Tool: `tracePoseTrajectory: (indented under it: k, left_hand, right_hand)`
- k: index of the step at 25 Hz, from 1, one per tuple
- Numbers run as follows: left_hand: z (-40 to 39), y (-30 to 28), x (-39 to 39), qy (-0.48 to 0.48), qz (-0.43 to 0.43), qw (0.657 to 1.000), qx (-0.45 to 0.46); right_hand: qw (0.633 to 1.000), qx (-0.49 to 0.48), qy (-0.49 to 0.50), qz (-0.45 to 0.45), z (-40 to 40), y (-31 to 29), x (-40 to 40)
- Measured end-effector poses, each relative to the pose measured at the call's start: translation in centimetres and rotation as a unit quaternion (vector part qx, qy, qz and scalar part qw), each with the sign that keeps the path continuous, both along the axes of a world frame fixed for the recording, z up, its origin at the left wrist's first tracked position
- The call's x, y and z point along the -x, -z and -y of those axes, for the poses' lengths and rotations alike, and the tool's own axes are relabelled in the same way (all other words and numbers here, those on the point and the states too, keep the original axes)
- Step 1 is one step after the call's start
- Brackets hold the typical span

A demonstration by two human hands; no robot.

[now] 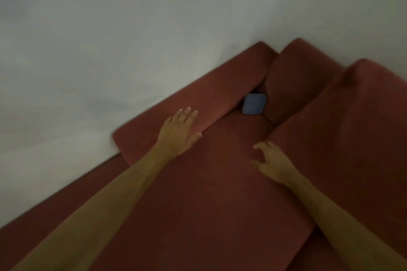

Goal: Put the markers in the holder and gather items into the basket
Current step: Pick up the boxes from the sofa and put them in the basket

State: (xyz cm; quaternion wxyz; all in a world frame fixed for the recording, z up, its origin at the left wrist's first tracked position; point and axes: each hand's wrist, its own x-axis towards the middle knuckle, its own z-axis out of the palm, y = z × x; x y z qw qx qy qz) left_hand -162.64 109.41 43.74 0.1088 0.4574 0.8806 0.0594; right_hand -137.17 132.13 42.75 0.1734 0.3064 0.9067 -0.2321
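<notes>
Presently: two empty hands over a red sofa

Left hand (179, 131): arm stretched forward, palm down, fingers straight and close together, thumb out to the side, lying at the edge of the back cushion (193, 103); holds nothing.
Right hand (272, 161): arm extended, fingers loosely curled like a claw above the seat (198, 193); holds nothing.
Blue pouch (254, 104): small, flat, tucked in the far corner between cushions, well apart from both hands.
Markers, holder, basket: not visible.
Wall (132, 28): plain, pale.
</notes>
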Motion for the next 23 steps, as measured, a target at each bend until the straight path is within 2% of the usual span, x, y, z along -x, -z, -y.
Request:
tracePoseTrajectory:
  k: [3,6,9,11,14,16,19,23]
  left_hand:
    - [-3.5,6.8,6.5,0.021,-0.040,0.999,0.006]
    - [-3.6,12.1,9.8,0.021,-0.073,0.997,0.000]
    - [-3.9,13.7,10.2,0.030,-0.122,0.992,-0.017]
    - [-3.7,13.5,9.9,0.034,-0.127,0.991,-0.022]
    - [-3.6,13.4,10.3,0.030,-0.119,0.992,-0.024]
    - [-3.4,13.6,10.1,0.033,-0.122,0.992,-0.024]
    - [-3.5,13.6,10.0,0.032,-0.126,0.991,-0.026]
    - [-3.4,13.9,9.5,0.034,-0.153,0.987,-0.032]
  right_hand:
    - [0.994,-0.097,-0.040,0.022,-7.3,6.3,7.4]
    - [0.994,-0.109,0.006,0.003,-13.5,12.2,13.5]
    - [0.983,-0.164,0.080,-0.028,-18.6,16.5,16.8]
    - [0.983,-0.168,0.068,-0.026,-21.3,18.5,18.0]
    - [0.977,-0.212,-0.011,0.018,-23.3,20.0,20.2]
    - [0.959,-0.274,-0.048,0.047,-22.4,18.7,21.4]
    - [0.925,-0.364,-0.105,0.027,-19.5,16.3,21.5]
    - [0.919,-0.354,-0.171,0.009,-14.8,15.5,16.9]
